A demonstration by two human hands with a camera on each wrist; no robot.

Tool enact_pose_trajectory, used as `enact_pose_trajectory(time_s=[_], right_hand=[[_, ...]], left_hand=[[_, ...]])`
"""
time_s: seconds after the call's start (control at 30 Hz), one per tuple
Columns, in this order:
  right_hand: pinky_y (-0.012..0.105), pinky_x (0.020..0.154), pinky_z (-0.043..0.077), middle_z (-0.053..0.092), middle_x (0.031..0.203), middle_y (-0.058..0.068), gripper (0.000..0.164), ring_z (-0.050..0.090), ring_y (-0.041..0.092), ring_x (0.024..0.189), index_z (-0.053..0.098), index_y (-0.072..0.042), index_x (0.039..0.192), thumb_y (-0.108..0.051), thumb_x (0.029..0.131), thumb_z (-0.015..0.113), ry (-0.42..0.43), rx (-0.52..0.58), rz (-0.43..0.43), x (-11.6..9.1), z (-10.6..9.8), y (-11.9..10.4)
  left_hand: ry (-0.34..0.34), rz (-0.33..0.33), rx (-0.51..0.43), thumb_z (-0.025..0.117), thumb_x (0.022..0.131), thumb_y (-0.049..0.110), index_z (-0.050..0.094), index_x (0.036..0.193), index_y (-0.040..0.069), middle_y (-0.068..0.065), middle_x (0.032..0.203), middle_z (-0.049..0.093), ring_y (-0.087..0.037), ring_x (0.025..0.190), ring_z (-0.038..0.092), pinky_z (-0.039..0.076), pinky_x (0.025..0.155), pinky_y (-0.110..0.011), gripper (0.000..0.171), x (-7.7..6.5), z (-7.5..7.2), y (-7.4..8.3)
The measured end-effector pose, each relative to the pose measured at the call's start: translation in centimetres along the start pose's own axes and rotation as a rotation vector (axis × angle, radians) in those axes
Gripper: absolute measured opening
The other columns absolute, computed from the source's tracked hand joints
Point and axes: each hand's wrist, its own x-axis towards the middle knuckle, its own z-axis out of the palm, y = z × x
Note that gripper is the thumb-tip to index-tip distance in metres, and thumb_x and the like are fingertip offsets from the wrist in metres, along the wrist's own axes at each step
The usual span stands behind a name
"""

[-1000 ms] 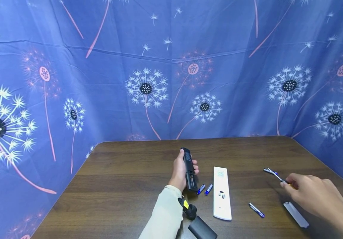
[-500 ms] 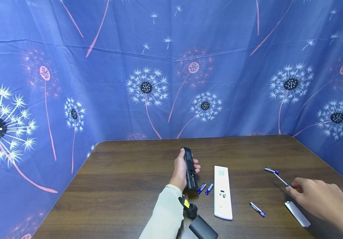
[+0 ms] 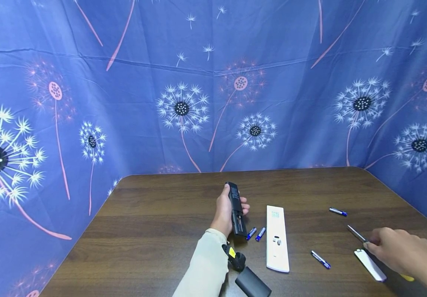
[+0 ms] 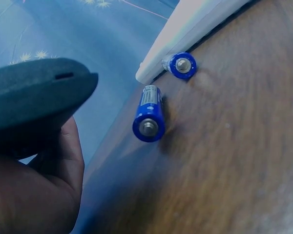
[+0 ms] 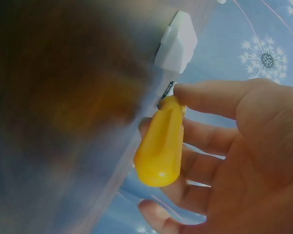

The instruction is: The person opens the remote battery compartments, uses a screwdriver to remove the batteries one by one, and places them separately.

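left hand [image 3: 224, 212] gripping black remote [image 3: 236, 209], right hand [image 3: 403, 251] holding screwdriver [image 5: 162, 142]

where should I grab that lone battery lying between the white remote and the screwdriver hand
Pinch the battery across its middle from straight above, thumb and finger on its long sides. It lies flat on the table, apart from the white remote, so both sides are open.

The left arm wears a long, pale cream sleeve [image 3: 206, 268] that reaches to the wrist and ends in a plain cuff. Strapped at that wrist sits a small black device [image 3: 236, 260] with a yellow patch on its top; a flat, dark grey block [image 3: 252, 282] with rounded corners lies just below it. The left hand [image 3: 224, 212] is bare, without rings. The right hand [image 3: 403, 251] and forearm are bare too; no sleeve shows there.
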Motion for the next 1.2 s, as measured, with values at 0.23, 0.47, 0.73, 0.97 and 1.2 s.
enact_pose_trajectory(time_s=[0.23,0.47,0.73,0.97,1.2], right_hand=[[0.054,0.053,0.042,0.060,0.078,-0.002,0.009,0.053,0.018,0.069,0.071,-0.021,0.089,-0.027,0.093,0.066,-0.040,0.006,0.011,0.1,0.3,0.6],[0.049,0.053,0.042,0.057,0.073,-0.001,0.015,0.052,0.018,0.065,0.070,-0.015,0.089,-0.028,0.094,0.066,-0.088,0.014,0.031,0.2,0.6,0.7],[0.060,0.058,0.045,0.070,0.090,0.010,0.025,0.065,0.031,0.077,0.071,-0.008,0.096,-0.033,0.092,0.069,-0.079,0.018,0.055,0.0,-0.3,-0.2],[0.057,0.061,0.047,0.072,0.094,0.010,0.028,0.067,0.032,0.080,0.069,-0.005,0.098,-0.032,0.094,0.067,-0.037,0.048,0.029,-0.6,-1.3,-2.1],[0.049,0.057,0.048,0.070,0.087,-0.001,0.023,0.062,0.016,0.072,0.070,-0.012,0.096,-0.035,0.096,0.066,0.071,0.060,-0.043,-1.4,-1.7,-3.3]], left_hand=[[-0.008,0.004,0.012,0.033,0.104,0.056,0.045,0.133,0.002,-0.028,0.117,0.064,-0.024,0.076,0.071,0.059,0.066,-0.031,0.062,-0.2,0.0,-0.1],[-0.020,0.003,0.017,0.030,0.105,0.055,0.037,0.143,-0.001,-0.028,0.119,0.064,-0.025,0.080,0.072,0.059,0.072,-0.034,0.068,-0.4,0.2,-0.1],[-0.042,0.027,-0.003,0.023,0.108,0.049,0.038,0.142,-0.012,-0.027,0.110,0.068,-0.020,0.072,0.070,0.057,0.066,-0.031,0.071,-0.4,0.7,0.3],[-0.035,0.066,0.052,0.020,0.109,0.044,0.037,0.140,-0.012,-0.020,0.097,0.073,-0.019,0.069,0.070,0.057,0.068,-0.033,0.066,-0.8,0.9,0.1],[0.004,0.078,0.133,0.023,0.109,0.043,0.035,0.143,-0.010,-0.015,0.094,0.075,-0.024,0.077,0.072,0.055,0.068,-0.033,0.065,-1.3,1.2,0.2]])
